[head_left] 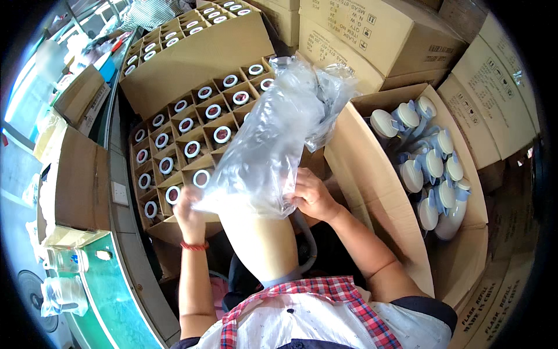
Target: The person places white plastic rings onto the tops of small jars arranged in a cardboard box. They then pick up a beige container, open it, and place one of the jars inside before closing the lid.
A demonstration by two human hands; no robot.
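A cream-coloured flask body (261,244) with a grey handle stands upright in front of my chest. A clear plastic bag (273,139) covers its upper part and rises loosely above it. My left hand (189,212) grips the bag's lower left edge, and my right hand (311,195) grips the lower right edge against the flask. A red band circles my left wrist.
A divided cardboard box (174,151) of white-rimmed round items sits ahead on the left, another behind it. At my right an open carton (372,186) holds several white flasks with blue handles. Closed cartons (372,35) stack behind. A green-topped bench (110,291) runs along the left.
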